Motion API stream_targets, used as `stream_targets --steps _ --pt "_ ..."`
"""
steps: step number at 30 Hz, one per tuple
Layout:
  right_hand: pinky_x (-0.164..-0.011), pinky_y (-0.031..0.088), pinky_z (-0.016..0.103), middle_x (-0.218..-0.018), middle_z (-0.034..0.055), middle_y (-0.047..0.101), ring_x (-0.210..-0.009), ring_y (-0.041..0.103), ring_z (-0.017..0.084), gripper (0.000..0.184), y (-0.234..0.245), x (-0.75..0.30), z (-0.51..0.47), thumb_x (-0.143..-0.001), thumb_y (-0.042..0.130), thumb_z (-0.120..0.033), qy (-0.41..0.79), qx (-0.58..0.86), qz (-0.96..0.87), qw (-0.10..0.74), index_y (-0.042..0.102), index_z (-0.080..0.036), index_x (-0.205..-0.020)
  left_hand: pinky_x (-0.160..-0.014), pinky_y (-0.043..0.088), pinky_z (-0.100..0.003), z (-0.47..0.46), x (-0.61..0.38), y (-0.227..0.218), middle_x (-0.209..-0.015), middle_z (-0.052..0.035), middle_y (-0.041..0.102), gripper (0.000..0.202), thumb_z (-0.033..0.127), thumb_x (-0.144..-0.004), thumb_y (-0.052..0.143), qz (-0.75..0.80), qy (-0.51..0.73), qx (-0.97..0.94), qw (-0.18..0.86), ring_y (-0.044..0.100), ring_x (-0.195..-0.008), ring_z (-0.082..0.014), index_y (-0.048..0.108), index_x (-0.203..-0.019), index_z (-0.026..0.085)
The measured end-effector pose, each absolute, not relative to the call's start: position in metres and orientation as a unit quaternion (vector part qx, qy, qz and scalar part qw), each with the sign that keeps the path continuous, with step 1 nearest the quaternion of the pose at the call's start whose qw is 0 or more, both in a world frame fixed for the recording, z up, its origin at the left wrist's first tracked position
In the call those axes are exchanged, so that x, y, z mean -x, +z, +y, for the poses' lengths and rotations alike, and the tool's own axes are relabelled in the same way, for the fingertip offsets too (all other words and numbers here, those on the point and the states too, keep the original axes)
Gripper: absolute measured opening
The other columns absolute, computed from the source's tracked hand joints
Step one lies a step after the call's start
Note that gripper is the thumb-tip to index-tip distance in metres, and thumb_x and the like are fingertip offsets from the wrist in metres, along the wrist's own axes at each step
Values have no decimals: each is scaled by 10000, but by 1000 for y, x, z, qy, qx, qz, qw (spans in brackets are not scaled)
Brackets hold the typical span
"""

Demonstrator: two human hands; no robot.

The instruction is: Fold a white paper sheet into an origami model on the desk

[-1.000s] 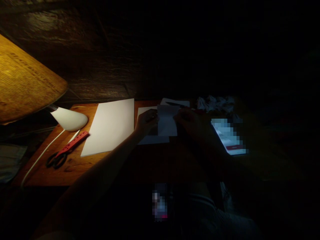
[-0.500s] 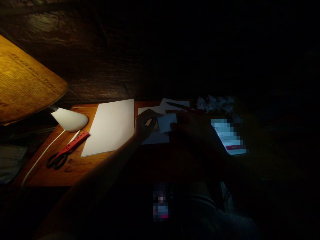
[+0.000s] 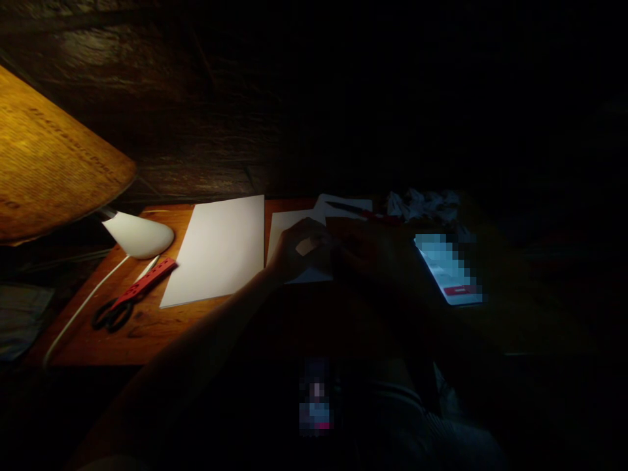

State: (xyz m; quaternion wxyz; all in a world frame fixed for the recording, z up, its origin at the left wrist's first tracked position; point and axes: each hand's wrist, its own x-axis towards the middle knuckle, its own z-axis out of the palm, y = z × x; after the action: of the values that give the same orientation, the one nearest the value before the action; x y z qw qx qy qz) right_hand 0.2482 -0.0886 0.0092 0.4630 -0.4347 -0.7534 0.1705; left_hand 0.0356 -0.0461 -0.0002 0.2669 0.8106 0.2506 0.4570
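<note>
Left hand (image 3: 290, 239), beside right hand (image 3: 360, 247), has white paper (image 3: 314, 273) underneath.

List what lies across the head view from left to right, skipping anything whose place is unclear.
Yellow lampshade, large white paper, left hand, right hand, lit phone.

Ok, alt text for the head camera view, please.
A person's hands are close together above paper on a dim wooden table; whether they hold anything is unclear. A lamp lights a white sheet and black-handled scissors at left; a glowing phone lies at right.
</note>
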Motion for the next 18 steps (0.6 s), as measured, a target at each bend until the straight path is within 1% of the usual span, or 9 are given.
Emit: stream_targets --steps 2,5,6,8,11,15,18 --pt "-730 504 331 -902 67 740 -835 672 211 105 10 -247 -90 -885 698 -302 137 425 -764 466 744 -208 -889 -812 555 -305 -49 -39 2 -915 -49 746 69 252 -935 697 259 467 -797 284 710 -883 -162 722 -930 188" --pt "-712 500 320 -954 71 748 -838 675 208 145 11 -246 -90 -887 712 -309 138 436 -741 492 754 -202 -975 -720 545 -267 -51 -42 1 -850 -32 731 81 266 -914 688 279 506 -739 346 693 -790 -141 698 -913 186" --pt "-686 488 311 -926 62 742 -807 667 202 141 11 -247 -89 -877 723 -313 140 442 -732 499 754 -203 -960 -693 539 -255 -51 -43 1 -831 -24 720 87 272 -895 700 283 515 -723 364 681 -762 -134 687 -901 187" --pt "-626 450 293 -815 35 712 -716 633 183 109 11 -248 -89 -857 739 -315 143 456 -716 509 740 -206 -857 -648 521 -234 -51 -43 0 -789 -4 694 112 281 -853 731 290 520 -704 388 651 -709 -118 674 -883 189" --pt "-604 437 285 -722 16 683 -666 613 173 178 11 -250 -89 -848 748 -327 161 479 -705 498 689 -213 -725 -627 510 -223 -51 -41 1 -769 4 683 162 304 -809 770 287 510 -704 402 633 -686 -112 687 -885 187" --pt "-602 451 278 -737 16 703 -674 623 171 203 9 -247 -90 -844 761 -357 196 485 -700 486 693 -222 -709 -622 497 -235 -53 -41 5 -749 -11 696 181 345 -791 786 298 486 -721 393 625 -688 -122 723 -839 182" --pt "-568 438 266 -719 13 698 -644 619 163 207 8 -244 -90 -851 752 -391 232 469 -690 500 720 -219 -741 -552 429 -230 -55 -41 7 -647 17 617 171 332 -801 765 321 480 -711 401 540 -600 -103 696 -744 186"
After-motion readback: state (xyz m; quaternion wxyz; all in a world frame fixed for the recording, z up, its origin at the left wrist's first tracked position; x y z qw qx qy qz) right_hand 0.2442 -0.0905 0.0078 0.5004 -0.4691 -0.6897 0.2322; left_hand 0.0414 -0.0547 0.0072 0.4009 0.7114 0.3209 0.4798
